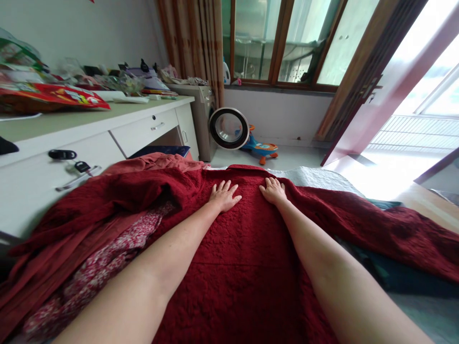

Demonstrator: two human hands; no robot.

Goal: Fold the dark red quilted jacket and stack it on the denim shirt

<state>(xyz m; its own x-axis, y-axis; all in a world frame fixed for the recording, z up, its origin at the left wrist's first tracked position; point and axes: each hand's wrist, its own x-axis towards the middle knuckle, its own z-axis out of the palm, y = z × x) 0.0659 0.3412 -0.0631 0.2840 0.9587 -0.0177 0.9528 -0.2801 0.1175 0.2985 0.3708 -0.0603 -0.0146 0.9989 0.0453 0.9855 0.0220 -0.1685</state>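
A dark red textured garment, which looks like a long-sleeved jacket, lies spread out in front of me with its sleeves reaching left and right. My left hand rests flat on its upper part, fingers spread. Near the collar on the other side, my right hand also presses on the cloth with its fingers out. Under the left sleeve are a floral-print cloth and a faded red garment. A dark teal cloth shows beneath the right sleeve.
A cluttered desk with drawers runs along the left wall. Beyond it stands a washing machine, its round door swung out. A blue and orange ride-on toy sits on the floor. At right, a door stands ajar.
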